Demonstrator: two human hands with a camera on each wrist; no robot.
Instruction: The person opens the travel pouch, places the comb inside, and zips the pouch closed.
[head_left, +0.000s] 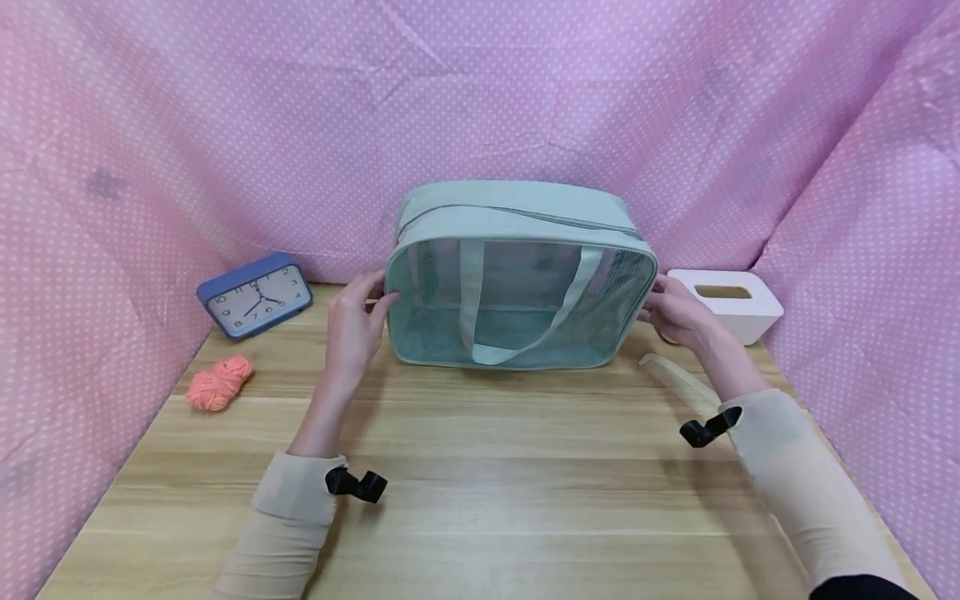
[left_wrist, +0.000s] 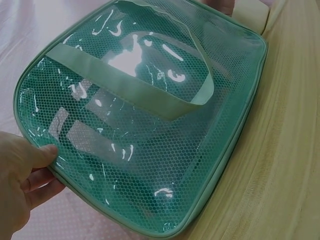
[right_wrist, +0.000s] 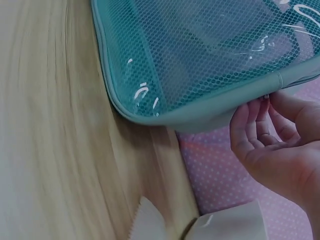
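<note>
A pale green wash bag (head_left: 517, 218) with clear mesh-patterned sides stands upright at the back of the table, its strap handle (head_left: 471, 292) hanging down the front. My left hand (head_left: 354, 327) grips the bag's left edge; in the left wrist view the thumb (left_wrist: 46, 154) lies on the front face and the fingers are behind the rim. At the opposite side, my right hand (head_left: 678, 312) pinches the bag's side near the end of its zipper. The right wrist view shows curled fingers (right_wrist: 245, 127) and the thumb meeting at a small shiny bit there.
A blue alarm clock (head_left: 258, 296) and a coral yarn skein (head_left: 220, 383) sit on the left. To the right are a white tissue box (head_left: 738, 310) and a cream comb (head_left: 675, 381), partly under my right forearm. Pink dotted cloth (head_left: 525, 100) hangs behind the wooden table (head_left: 510, 483).
</note>
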